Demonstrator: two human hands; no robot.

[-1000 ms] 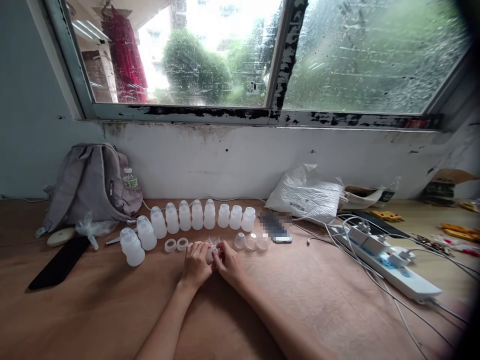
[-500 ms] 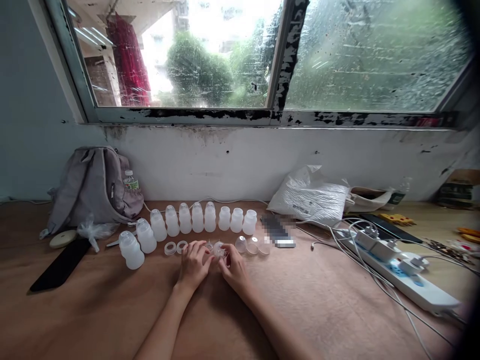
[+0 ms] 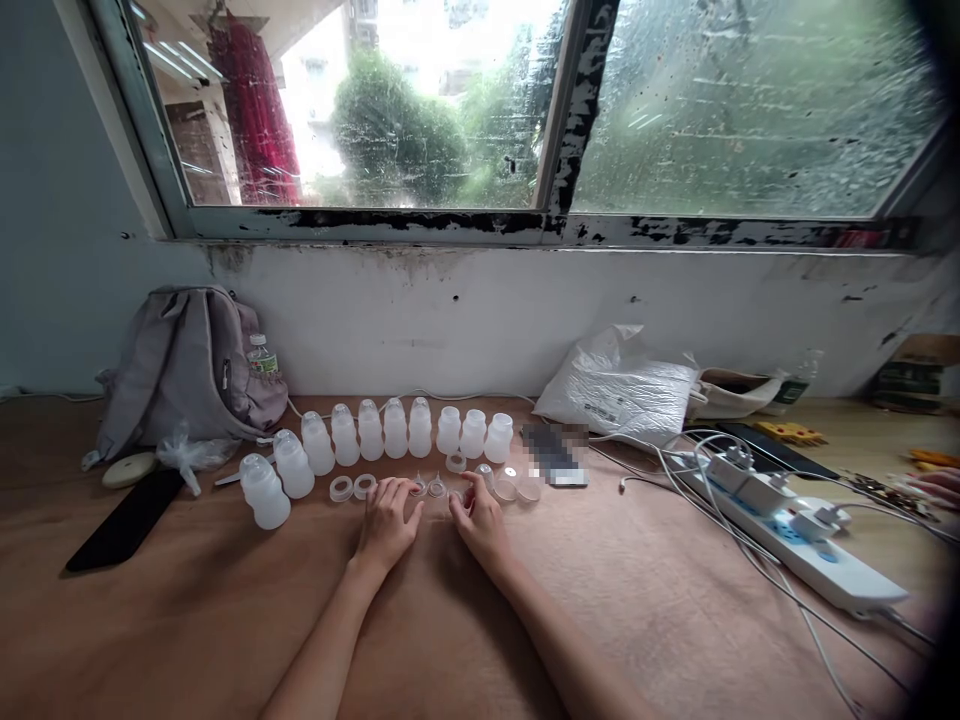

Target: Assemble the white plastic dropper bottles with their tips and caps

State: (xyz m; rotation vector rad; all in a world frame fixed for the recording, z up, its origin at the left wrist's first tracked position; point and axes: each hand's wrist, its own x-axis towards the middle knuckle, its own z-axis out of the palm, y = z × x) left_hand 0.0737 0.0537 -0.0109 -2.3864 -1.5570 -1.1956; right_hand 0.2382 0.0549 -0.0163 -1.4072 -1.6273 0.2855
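My left hand (image 3: 388, 525) rests on the table with its fingers stretched and thumb apart. Beside its fingertips stand clear bottle nipples (image 3: 436, 486), and white collar rings (image 3: 341, 489) lie to its left. With thumb and fingers bent close together, my right hand (image 3: 480, 518) has a small clear piece between them, mostly hidden. Clear caps (image 3: 529, 488) sit just right of that hand. Another ring (image 3: 455, 462) lies in front of the bottles. Behind my hands runs a curved row of frosted baby bottles (image 3: 395, 428), several with tops on and three without (image 3: 473, 434).
A grey backpack (image 3: 191, 370), knotted plastic bag (image 3: 189, 458) and black flat strip (image 3: 124, 522) are at left. At right lie a phone (image 3: 555, 455), a silver mailing bag (image 3: 622, 385), and a power strip (image 3: 810, 540) with tangled cables. Another person's hand (image 3: 941, 485) shows at the right edge.
My right hand has moved slightly right, away from my left, leaving a nipple uncovered between them. A ring now shows before the bottles. Another person's hand has appeared at the far right.
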